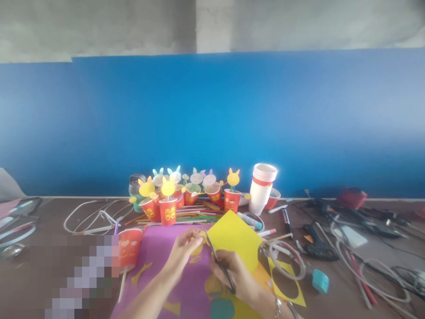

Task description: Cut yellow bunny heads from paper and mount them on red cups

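Note:
My left hand (183,249) pinches a small yellow paper piece (201,239) above a purple sheet (159,266). My right hand (234,271) grips black-handled scissors (219,264), whose blades point up toward the yellow piece. A large yellow sheet (235,237) lies just right of the blades. Yellow scraps lie on the purple sheet under my hands.
Several red paper cups with paper animal heads (186,195) stand at the back before a blue wall, by a stack of white cups (261,188). A red cup on a stick (129,248) lies left. Straws, markers, a glue gun (315,241), cables and tape (287,259) lie right.

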`<state>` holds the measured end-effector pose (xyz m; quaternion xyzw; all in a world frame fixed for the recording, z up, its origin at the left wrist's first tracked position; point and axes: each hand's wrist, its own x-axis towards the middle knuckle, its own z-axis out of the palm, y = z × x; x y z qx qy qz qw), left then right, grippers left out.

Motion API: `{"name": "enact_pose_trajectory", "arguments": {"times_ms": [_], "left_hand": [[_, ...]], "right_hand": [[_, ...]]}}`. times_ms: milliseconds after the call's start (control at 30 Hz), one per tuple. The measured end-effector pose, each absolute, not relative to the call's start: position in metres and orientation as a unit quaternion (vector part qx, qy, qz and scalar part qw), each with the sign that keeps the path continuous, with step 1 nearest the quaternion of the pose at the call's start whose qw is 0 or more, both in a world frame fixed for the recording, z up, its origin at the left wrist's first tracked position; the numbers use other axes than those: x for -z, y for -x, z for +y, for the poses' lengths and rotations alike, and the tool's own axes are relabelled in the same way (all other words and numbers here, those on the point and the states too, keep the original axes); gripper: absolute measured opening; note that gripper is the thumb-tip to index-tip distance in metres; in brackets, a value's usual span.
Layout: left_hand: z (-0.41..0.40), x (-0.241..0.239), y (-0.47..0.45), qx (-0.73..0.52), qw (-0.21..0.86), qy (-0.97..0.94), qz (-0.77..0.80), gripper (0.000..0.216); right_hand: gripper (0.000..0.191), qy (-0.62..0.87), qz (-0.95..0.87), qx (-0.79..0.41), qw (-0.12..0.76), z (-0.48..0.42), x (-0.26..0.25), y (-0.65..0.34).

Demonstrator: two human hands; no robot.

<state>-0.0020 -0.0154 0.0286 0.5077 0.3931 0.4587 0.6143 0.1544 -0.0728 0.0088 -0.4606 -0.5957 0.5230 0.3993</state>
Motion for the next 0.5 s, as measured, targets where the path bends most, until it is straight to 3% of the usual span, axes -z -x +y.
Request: {"name": "enact_pose_trajectory", "arguments": {"times_ms": [500], "left_hand": [[-0.0183, -0.0375, 0.0047, -0.475, 0.607, -0.497, 0.399, 0.030]], "right_hand": [[0.042, 0.466, -0.593, -0.529, 0.390, -0.0726, -0.0070, -0.1541]]}}
